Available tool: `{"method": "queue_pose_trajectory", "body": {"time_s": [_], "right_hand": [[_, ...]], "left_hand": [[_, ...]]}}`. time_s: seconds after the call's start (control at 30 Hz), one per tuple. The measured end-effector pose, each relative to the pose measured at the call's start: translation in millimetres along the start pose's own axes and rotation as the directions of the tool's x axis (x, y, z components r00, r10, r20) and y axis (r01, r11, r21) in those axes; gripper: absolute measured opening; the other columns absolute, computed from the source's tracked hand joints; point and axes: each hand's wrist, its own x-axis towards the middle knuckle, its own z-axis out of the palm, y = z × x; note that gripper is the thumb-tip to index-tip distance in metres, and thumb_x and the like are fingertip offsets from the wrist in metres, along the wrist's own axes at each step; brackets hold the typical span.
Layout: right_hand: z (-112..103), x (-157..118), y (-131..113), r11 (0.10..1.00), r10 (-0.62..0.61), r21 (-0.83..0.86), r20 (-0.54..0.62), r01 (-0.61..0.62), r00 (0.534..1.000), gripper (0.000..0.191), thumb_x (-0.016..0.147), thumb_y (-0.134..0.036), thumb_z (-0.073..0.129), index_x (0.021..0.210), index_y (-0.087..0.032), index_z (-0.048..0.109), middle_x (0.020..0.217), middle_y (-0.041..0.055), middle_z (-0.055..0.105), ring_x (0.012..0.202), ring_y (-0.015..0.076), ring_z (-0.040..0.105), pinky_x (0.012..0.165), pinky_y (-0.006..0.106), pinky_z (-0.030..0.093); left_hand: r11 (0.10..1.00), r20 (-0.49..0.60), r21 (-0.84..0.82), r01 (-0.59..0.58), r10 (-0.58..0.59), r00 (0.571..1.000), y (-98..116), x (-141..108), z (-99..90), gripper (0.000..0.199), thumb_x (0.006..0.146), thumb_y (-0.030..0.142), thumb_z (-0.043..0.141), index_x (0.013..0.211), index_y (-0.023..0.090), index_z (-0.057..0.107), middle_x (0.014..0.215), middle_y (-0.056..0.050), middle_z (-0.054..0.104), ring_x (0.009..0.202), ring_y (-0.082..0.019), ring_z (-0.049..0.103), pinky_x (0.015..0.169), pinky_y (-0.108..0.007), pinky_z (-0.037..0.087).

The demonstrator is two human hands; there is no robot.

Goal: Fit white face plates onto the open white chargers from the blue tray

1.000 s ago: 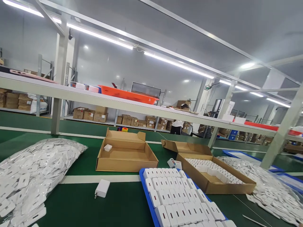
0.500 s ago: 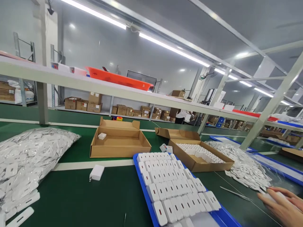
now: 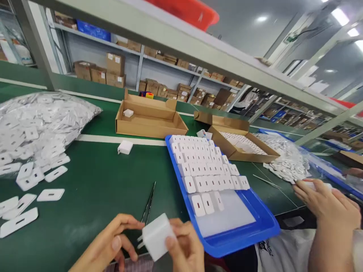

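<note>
A white plug-in charger [image 3: 158, 235] is pinched in my right hand [image 3: 186, 241], its two metal prongs pointing left. My left hand [image 3: 115, 241] is beside the prongs, fingers apart and holding nothing. Black tweezers [image 3: 148, 204] lie on the table just behind the charger. To the right stands a blue tray [image 3: 244, 236] with rows of white chargers [image 3: 208, 182] on a pale sheet. Another white charger [image 3: 125, 147] lies on the green table. At the left, loose white slotted plates [image 3: 51, 194] are spread before a clear plastic bag [image 3: 48, 117] full of them.
Behind the tray is an open cardboard box [image 3: 153, 130] with one charger inside. A second box [image 3: 238, 153], filled with white pieces, stands right of it. A co-worker's hands [image 3: 323, 196] hold a white piece at the right, near another bag of plates [image 3: 286, 158]. A shelf beam [image 3: 215, 56] crosses overhead.
The view has tilted down. My two hands and the charger in my right hand have come into view. The front of the tray and its pale sheet now show more fully.
</note>
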Motion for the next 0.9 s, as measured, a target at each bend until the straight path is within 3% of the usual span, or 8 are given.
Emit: {"method": "queue_pose_trajectory", "body": {"time_s": [0.2, 0.33, 0.5, 0.67, 0.73, 0.8, 0.83, 0.9], "right_hand": [[8.0, -1.0, 0.3, 0.708, 0.551, 0.556, -0.051, -0.435, 0.833, 0.031, 0.062, -0.031, 0.09, 0.079, -0.024, 0.064, 0.084, -0.0035, 0.073, 0.076, 0.0134, 0.069, 0.069, 0.023, 0.056], [29.1, -14.0, 6.4, 0.492, 0.683, 0.661, 0.111, -0.567, 0.722, 0.026, 0.064, -0.028, 0.09, 0.076, -0.021, 0.068, 0.075, -0.0036, 0.07, 0.069, 0.0096, 0.066, 0.065, 0.019, 0.055], [36.0, -19.3, 5.0, 0.515, 0.684, 0.606, 0.136, -0.607, 0.717, 0.027, 0.062, -0.028, 0.091, 0.075, -0.02, 0.069, 0.072, -0.0041, 0.07, 0.063, 0.005, 0.065, 0.06, 0.012, 0.054], [-21.8, 10.3, -27.5, 0.924, 0.337, 0.277, -0.26, -0.265, 0.905, 0.04, 0.056, -0.033, 0.093, 0.081, -0.024, 0.063, 0.08, -0.0033, 0.072, 0.066, 0.0127, 0.069, 0.049, 0.02, 0.058], [-63.4, 28.4, -42.0, 0.994, -0.105, -0.039, -0.549, 0.1, 0.829, 0.041, 0.058, -0.034, 0.091, 0.082, -0.024, 0.06, 0.073, -0.0052, 0.067, 0.07, 0.0145, 0.068, 0.055, 0.027, 0.063], [-106.8, 46.1, -49.2, 0.868, -0.485, -0.421, -0.611, 0.262, 0.626, 0.035, 0.065, -0.035, 0.085, 0.083, -0.022, 0.057, 0.07, -0.0039, 0.061, 0.076, 0.017, 0.067, 0.069, 0.035, 0.065], [-126.5, 54.3, -49.4, 0.807, -0.556, -0.549, -0.58, 0.218, 0.596, 0.035, 0.067, -0.039, 0.081, 0.083, -0.022, 0.055, 0.072, -0.0027, 0.061, 0.077, 0.019, 0.068, 0.074, 0.04, 0.065], [-157.5, 68.5, -44.5, 0.723, -0.539, -0.686, -0.49, 0.078, 0.685, 0.038, 0.069, -0.05, 0.074, 0.083, -0.021, 0.054, 0.075, 0.0008, 0.062, 0.074, 0.0231, 0.069, 0.073, 0.048, 0.063]], "left_hand": [[0.82, 0.017, 0.513, -0.254, 0.287, 0.958, -2.8, -11.2, 17.5, 0.071, 0.077, 0.047, 0.076, 0.138, 0.051, 0.039, 0.151, 0.006, 0.047, 0.137, -0.026, 0.045, 0.113, -0.04, 0.038], [0.678, 0.047, 0.599, -0.426, 0.502, 0.864, -1.7, -12.2, 36.7, 0.069, 0.078, 0.016, 0.072, 0.132, 0.049, 0.043, 0.139, 0.01, 0.058, 0.135, -0.017, 0.046, 0.113, -0.029, 0.038], [0.683, 0.004, 0.666, -0.3, 0.399, 0.917, 1.7, -10.2, 29.9, 0.065, 0.072, 0.013, 0.075, 0.126, 0.039, 0.052, 0.133, 0.005, 0.062, 0.127, -0.02, 0.054, 0.11, -0.031, 0.044], [0.764, 0.0, 0.63, -0.142, 0.183, 0.983, 1.3, -8.0, 28.3, 0.058, 0.081, 0.034, 0.07, 0.136, 0.034, 0.051, 0.146, 0.0, 0.055, 0.136, -0.025, 0.048, 0.116, -0.042, 0.038], [0.791, -0.026, 0.606, -0.085, 0.127, 0.992, 3.4, -7.6, 28.3, 0.049, 0.085, 0.035, 0.063, 0.133, 0.035, 0.055, 0.147, 0.002, 0.055, 0.137, -0.024, 0.047, 0.116, -0.042, 0.038], [0.826, -0.079, 0.562, -0.038, 0.099, 0.992, 7.1, -7.1, 28.5, 0.041, 0.087, 0.038, 0.058, 0.128, 0.035, 0.06, 0.145, 0.001, 0.056, 0.137, -0.025, 0.047, 0.102, -0.038, 0.053], [0.845, -0.109, 0.534, -0.013, 0.084, 0.991, 9.1, -6.7, 28.8, 0.039, 0.087, 0.04, 0.056, 0.125, 0.034, 0.062, 0.144, -0.001, 0.056, 0.137, -0.026, 0.046, 0.088, -0.034, 0.06], [0.876, -0.157, 0.481, 0.03, 0.053, 0.986, 12.1, -6.0, 29.8, 0.039, 0.087, 0.047, 0.055, 0.123, 0.033, 0.064, 0.144, -0.004, 0.055, 0.137, -0.03, 0.044, 0.06, -0.026, 0.062]]}}
